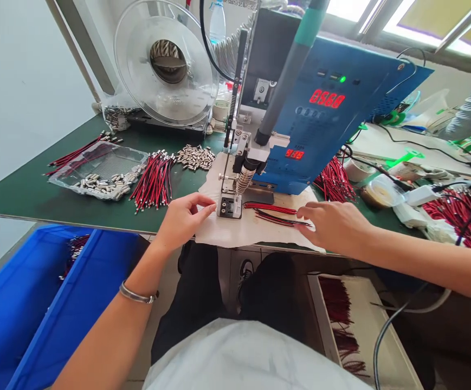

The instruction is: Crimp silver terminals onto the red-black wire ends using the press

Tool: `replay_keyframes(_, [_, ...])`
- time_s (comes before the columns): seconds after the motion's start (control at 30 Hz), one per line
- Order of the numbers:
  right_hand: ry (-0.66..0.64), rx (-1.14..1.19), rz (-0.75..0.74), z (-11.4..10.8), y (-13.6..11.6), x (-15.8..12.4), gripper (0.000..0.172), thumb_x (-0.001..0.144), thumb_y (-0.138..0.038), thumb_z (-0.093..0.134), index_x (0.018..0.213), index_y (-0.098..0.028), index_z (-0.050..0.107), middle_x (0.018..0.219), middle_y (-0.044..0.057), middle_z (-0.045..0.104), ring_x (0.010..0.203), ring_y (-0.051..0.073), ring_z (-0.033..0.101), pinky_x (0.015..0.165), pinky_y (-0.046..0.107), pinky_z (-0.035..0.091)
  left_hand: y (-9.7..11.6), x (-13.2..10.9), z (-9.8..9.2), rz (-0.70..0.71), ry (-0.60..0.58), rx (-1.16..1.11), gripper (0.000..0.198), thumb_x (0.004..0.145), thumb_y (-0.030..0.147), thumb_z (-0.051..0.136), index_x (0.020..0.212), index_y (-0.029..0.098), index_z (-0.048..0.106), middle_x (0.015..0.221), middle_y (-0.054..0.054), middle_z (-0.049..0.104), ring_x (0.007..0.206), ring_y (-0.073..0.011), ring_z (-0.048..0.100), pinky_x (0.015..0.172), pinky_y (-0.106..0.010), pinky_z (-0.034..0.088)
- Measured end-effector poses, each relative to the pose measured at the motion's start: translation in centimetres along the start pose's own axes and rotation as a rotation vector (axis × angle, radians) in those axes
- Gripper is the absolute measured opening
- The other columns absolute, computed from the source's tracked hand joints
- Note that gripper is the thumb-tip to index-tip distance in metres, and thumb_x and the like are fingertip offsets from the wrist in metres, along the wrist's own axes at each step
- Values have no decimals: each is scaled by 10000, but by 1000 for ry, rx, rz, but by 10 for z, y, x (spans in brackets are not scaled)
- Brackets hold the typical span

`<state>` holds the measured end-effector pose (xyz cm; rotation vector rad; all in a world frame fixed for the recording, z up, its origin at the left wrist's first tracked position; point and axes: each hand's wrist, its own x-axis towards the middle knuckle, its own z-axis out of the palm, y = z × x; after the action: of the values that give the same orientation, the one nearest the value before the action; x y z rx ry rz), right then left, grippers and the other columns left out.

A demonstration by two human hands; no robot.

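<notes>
My left hand (184, 219) is at the left side of a small black-and-metal fixture (230, 207) under the machine's spring-wrapped tip. Its thumb and index finger are pinched together; whatever lies between them is too small to make out. My right hand (335, 225) reaches over the right ends of the short wires, thumb and fingers apart. A row of red wires (270, 207) lies right of the fixture, with red-and-black wires (279, 218) just in front, on a pale sheet (235, 233). The blue machine (341, 119) with red lit digits stands behind.
Left on the green table are a wire bundle (154, 179), a pile of small metal connectors (195, 157) and a clear plastic tray (101, 165) holding more connectors. A large clear reel (137, 59) stands behind. Blue bins (52, 281) are lower left; more wires (458, 216) lie right.
</notes>
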<state>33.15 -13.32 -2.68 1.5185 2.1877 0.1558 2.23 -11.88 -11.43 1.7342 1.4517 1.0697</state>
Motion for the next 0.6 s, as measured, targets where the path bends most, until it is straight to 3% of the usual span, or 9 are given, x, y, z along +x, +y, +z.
replay_keyframes(0.27, [-69, 9, -38, -8, -23, 14, 410, 1015, -258, 422, 1232, -99, 730, 1175, 248, 756, 1029, 397, 750, 789, 443, 549, 4, 0, 0, 5, -8, -27, 246, 853, 404, 695, 877, 192, 818, 686, -7, 706, 559, -125, 450, 553, -273, 348])
replay_keyframes(0.6, [-109, -16, -45, -19, -31, 15, 347, 985, -167, 452, 1075, -106, 781, 1050, 245, 787, 992, 411, 765, 774, 443, 550, 4, -1, 0, 17, -24, -18, 230, 881, 383, 683, 886, 200, 822, 683, 0, 704, 582, -128, 497, 599, -271, 393])
